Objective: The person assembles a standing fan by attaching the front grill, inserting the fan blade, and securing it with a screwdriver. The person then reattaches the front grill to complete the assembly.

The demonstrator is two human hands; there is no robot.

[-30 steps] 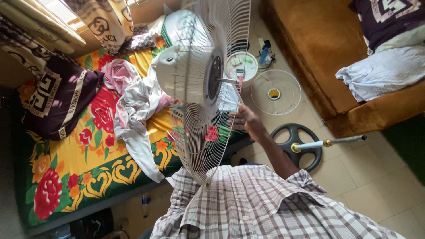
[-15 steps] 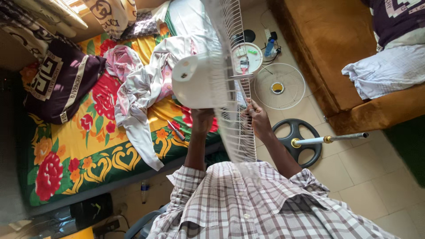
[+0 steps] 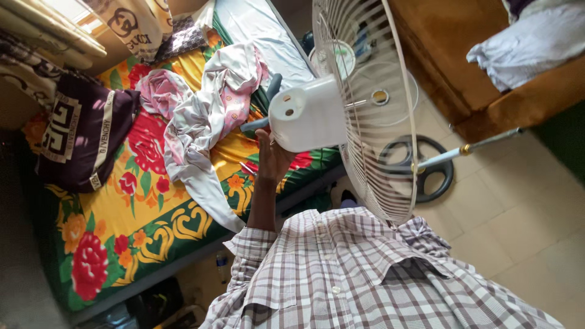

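One hand showed: the left hand [image 3: 271,155] was clamped on the underside of the white fan motor housing [image 3: 308,119], holding it up over the edge of the bed [image 3: 140,213]. Right hand wasn't visible, so grip unknown. Rear wire guard [image 3: 372,122] sat mounted on the housing, shaft bare, no blade. Judging by that: rear guard done; blade and front guard [image 3: 390,91] left, latter lying on the floor beyond the hand, near the black stand base [image 3: 436,176].
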